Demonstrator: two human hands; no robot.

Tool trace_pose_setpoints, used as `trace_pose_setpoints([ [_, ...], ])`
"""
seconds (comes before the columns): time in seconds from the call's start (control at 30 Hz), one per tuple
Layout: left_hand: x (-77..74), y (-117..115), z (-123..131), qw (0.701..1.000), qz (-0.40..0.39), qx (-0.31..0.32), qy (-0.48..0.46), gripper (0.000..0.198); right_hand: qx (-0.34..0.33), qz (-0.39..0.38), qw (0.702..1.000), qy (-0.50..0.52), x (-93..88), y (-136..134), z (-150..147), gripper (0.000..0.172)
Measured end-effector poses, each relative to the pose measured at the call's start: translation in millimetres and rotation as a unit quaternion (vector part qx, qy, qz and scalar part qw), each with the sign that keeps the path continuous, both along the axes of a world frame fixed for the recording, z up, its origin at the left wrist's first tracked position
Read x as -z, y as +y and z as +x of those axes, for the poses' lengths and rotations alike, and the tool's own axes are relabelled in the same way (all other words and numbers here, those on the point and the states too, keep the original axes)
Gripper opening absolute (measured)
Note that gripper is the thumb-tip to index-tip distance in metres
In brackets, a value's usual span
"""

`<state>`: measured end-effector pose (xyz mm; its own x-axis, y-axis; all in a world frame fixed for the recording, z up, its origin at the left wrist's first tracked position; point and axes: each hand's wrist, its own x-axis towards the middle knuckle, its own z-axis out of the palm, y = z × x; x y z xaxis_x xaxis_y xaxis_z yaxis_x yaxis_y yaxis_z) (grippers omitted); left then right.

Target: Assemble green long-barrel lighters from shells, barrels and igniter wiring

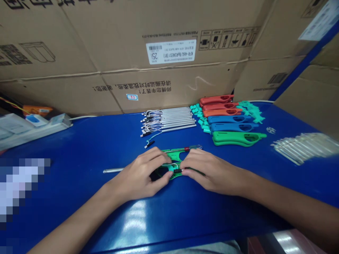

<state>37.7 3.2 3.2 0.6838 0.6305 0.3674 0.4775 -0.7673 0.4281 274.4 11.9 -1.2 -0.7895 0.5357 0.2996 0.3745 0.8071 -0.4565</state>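
Note:
My left hand is closed around a green lighter casing half low on the table. A silver metal tube sticks out to the left from under this hand. Inside the casing sit a teal trigger piece and a thin white wire. Pinched at the right end of the casing, my right hand has its fingertips at a small black igniter. Just beyond the fingers lie another green casing half and a screwdriver. The fingers partly hide the casing.
Wired metal tubes are stacked at the back, beside teal pieces. Red, orange, blue and green casings stand to their right. Clear tubes lie at far right, a power strip at left. Cardboard walls the back.

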Motion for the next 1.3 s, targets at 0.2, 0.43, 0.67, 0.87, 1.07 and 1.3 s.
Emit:
trace_pose_setpoints([
  [0.2, -0.7, 1.3, 0.5, 1.0, -0.005, 0.005, -0.001, 0.011, 0.001, -0.01, 1.0, -0.007, 0.3, -0.6, -0.6, 0.013],
  [0.43, 0.0, 2.1, 0.8, 1.0, -0.012, 0.006, 0.007, 0.012, 0.012, -0.023, 1.0, -0.007, -2.2, -1.4, -1.3, 0.011],
  [0.67, -0.5, 1.0, -0.3, 1.0, -0.009, 0.001, 0.013, 0.011, 0.01, -0.033, 0.999, -0.016, -6.6, -4.7, -0.6, 0.012],
  [0.87, -1.2, 0.5, -1.2, 1.0, -0.005, 0.002, 0.015, 0.012, 0.01, -0.031, 0.999, -0.013, -5.6, -4.3, 0.3, 0.012],
  [1.07, -0.9, 0.8, -1.1, 1.0, -0.003, 0.002, 0.018, 0.012, 0.008, -0.029, 0.999, -0.012, -4.8, -3.1, 0.1, 0.013],
  [1.3, -0.2, 1.3, -2.6, 1.0, -0.001, 0.009, 0.018, 0.012, 0.002, -0.023, 1.0, -0.015, -5.1, -2.8, 2.1, 0.013],
])
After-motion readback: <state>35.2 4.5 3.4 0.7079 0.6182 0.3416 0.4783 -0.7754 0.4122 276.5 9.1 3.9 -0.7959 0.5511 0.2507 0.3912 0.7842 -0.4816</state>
